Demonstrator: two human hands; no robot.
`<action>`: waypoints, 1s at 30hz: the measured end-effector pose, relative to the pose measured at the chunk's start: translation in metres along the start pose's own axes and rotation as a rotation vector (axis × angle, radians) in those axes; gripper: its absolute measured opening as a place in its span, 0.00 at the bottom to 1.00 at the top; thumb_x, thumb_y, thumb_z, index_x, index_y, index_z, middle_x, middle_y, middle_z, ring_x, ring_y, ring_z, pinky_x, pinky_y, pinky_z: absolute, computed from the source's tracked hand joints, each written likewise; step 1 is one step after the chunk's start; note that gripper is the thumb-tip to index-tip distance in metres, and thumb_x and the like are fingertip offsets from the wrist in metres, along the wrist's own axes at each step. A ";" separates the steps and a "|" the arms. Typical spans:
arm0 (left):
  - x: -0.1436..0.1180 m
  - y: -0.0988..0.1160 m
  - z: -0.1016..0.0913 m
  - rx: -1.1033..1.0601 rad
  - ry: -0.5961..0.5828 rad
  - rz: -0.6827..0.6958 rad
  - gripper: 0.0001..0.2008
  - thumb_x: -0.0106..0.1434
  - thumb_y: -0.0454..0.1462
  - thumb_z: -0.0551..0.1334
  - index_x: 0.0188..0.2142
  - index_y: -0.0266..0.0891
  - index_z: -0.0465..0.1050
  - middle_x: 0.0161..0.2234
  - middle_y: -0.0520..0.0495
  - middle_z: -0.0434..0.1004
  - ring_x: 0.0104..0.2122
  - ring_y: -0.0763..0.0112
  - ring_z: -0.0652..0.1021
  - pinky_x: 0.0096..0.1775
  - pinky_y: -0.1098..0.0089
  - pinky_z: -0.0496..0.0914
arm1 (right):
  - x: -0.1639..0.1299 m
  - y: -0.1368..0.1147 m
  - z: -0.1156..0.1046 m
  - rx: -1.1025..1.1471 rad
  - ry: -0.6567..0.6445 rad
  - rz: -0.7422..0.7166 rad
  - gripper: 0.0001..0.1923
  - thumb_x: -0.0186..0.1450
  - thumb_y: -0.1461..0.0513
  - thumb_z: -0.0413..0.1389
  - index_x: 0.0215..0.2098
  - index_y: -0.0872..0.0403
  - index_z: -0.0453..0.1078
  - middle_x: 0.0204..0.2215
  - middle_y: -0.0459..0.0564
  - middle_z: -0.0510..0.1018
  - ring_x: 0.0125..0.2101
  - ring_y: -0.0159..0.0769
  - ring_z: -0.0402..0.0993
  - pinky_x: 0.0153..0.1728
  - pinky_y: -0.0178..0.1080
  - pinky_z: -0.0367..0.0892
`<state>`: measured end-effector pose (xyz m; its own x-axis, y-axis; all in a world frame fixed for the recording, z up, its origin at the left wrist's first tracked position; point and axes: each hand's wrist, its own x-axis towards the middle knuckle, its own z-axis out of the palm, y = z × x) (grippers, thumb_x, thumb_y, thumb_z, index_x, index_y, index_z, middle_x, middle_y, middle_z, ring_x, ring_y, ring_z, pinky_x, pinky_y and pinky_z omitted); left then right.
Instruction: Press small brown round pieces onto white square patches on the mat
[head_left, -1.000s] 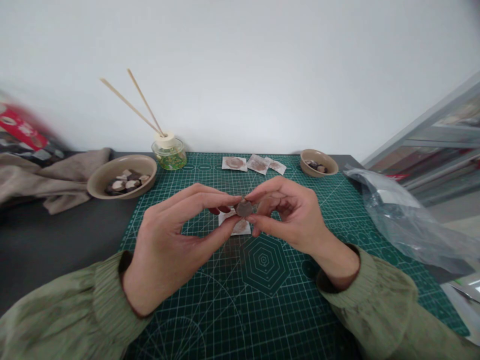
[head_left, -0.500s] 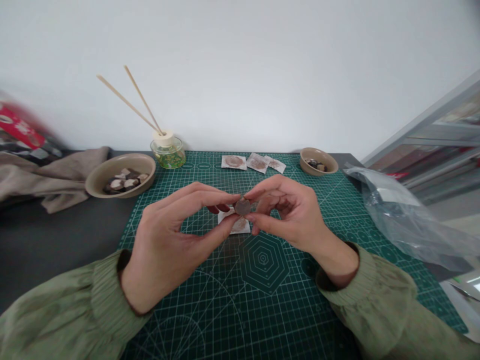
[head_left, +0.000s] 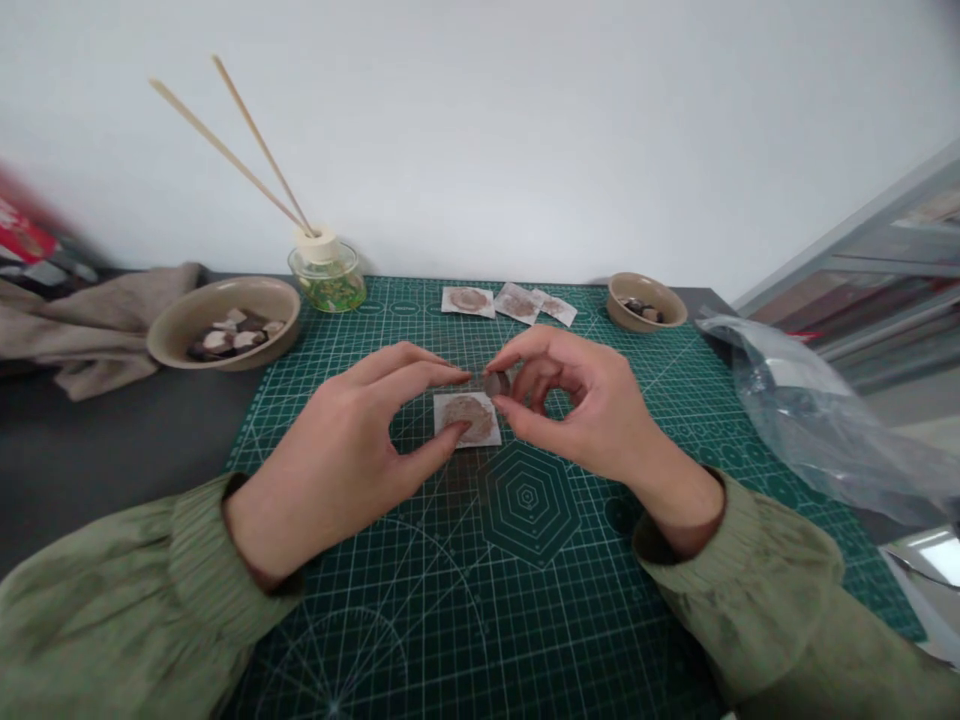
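Observation:
Between the thumb and index finger of my right hand (head_left: 574,395) is a small round grey-brown disc (head_left: 495,384), turned partly edge-on. My left hand (head_left: 352,430) is just left of it, thumb and fingers apart, holding nothing. Below the disc lies a white square sheet (head_left: 487,432) with a brown smudge, partly covered by my left thumb; whether the thumb touches it I cannot tell. Both hands are over a green cutting mat (head_left: 540,620).
Three similar smudged sheets (head_left: 468,301) lie at the back. Bowls with dark and pale pieces stand left (head_left: 281,335) and right (head_left: 664,320). A reed diffuser (head_left: 326,275) stands near the left bowl, beside a beige cloth (head_left: 97,330). A clear plastic bag (head_left: 810,430) lies right.
My left fingers have let go of the disc and spread apart. My right hand keeps it, turned more edge-on. The view has tipped slightly downward.

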<state>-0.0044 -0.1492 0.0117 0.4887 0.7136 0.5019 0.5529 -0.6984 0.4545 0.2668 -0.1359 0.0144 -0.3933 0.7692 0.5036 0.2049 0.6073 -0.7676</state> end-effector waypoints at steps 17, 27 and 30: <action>-0.014 -0.014 -0.002 0.110 -0.234 0.007 0.23 0.85 0.53 0.58 0.60 0.46 0.87 0.62 0.51 0.89 0.65 0.47 0.88 0.70 0.37 0.81 | 0.001 0.007 -0.003 -0.469 -0.314 -0.016 0.05 0.74 0.62 0.75 0.46 0.48 0.85 0.44 0.49 0.88 0.39 0.42 0.83 0.44 0.46 0.76; -0.026 -0.018 0.001 0.120 -0.166 0.029 0.23 0.86 0.54 0.62 0.67 0.48 0.85 0.66 0.52 0.87 0.67 0.43 0.88 0.74 0.33 0.77 | 0.001 0.005 0.001 -0.469 -0.284 0.038 0.08 0.74 0.58 0.76 0.44 0.47 0.83 0.44 0.51 0.86 0.42 0.44 0.83 0.43 0.47 0.77; -0.029 -0.018 0.002 0.143 -0.165 -0.015 0.23 0.86 0.54 0.61 0.71 0.52 0.83 0.70 0.54 0.86 0.69 0.44 0.87 0.75 0.31 0.77 | 0.001 0.005 0.002 -0.466 -0.275 0.072 0.09 0.74 0.56 0.77 0.45 0.46 0.83 0.45 0.51 0.86 0.41 0.44 0.82 0.41 0.45 0.77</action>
<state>-0.0276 -0.1571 -0.0124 0.5775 0.7312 0.3632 0.6453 -0.6813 0.3456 0.2656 -0.1325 0.0106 -0.5711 0.7694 0.2861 0.5908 0.6272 -0.5074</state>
